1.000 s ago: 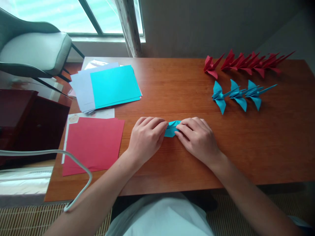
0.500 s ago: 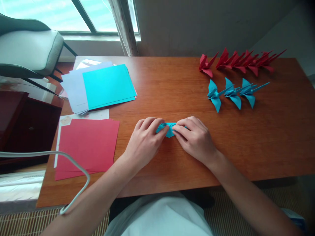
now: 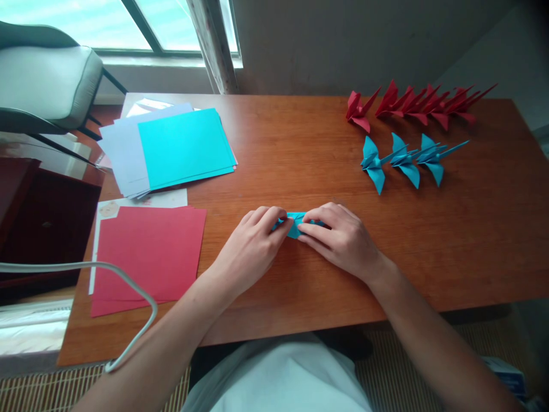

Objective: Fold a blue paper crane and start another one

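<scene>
Between my hands, low over the middle of the table, is a small folded piece of blue paper (image 3: 295, 227). My left hand (image 3: 261, 234) pinches its left end between thumb and fingers. The right end is gripped by my right hand (image 3: 337, 237), whose fingers cover much of it. Only the centre of the paper shows; its outer ends are largely hidden. Blue paper cranes (image 3: 373, 165) stand in a row beyond my right hand, and red paper cranes (image 3: 358, 111) form another row behind them.
The wooden table (image 3: 295, 154) carries blue sheets (image 3: 186, 149) over pale sheets (image 3: 122, 154) at back left. Nearer, red sheets (image 3: 148, 252) lie by my left forearm. A white cable (image 3: 124, 277) loops over that side. A chair (image 3: 51, 80) stands at far left.
The fingers of my right hand have shifted slightly on the folded paper. My left hand keeps its pinch. The whole view has moved a little.
</scene>
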{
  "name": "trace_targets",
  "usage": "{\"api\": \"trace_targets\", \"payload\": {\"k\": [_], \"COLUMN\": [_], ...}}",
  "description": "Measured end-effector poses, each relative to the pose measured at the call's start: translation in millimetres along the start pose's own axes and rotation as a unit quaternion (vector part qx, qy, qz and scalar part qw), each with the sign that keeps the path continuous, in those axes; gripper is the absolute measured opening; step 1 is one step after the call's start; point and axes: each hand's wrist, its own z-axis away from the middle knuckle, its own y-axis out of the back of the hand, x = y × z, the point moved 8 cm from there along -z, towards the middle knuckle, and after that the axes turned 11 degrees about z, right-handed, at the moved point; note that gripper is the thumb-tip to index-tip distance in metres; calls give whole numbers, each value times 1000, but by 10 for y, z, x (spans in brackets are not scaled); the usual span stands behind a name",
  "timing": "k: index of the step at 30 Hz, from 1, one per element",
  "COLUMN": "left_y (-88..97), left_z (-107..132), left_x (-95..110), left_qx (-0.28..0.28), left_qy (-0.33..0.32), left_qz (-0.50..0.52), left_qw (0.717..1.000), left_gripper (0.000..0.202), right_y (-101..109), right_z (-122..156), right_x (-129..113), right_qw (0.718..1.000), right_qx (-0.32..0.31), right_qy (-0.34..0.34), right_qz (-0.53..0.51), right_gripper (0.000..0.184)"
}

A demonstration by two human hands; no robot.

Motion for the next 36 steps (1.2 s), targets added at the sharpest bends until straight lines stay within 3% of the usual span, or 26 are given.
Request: {"api": "trace_targets", "payload": {"k": [8,13,22,36], "left_y": [90,98,99,84], "left_z": [-16,20,16,-26], "left_x": [26,-9,-94,-110], "left_qx": [26,37,82,82], "left_qy": [-40,-46,38,63], "left_qz": [16,35,89,134], "left_qw": [999,998,992,986], "left_gripper": [20,16,8,10], "right_y": [30,4,-61,-96], "right_z": [25,20,-14,-32], "right_x": [-22,-6,40,74], "right_qw": [999,999,992,985], "right_qx": [37,27,-5,-17], "right_qy": [30,17,-81,-116], "right_qz": [-14,-33,-96,-129], "right_gripper": [9,12,8,3]}}
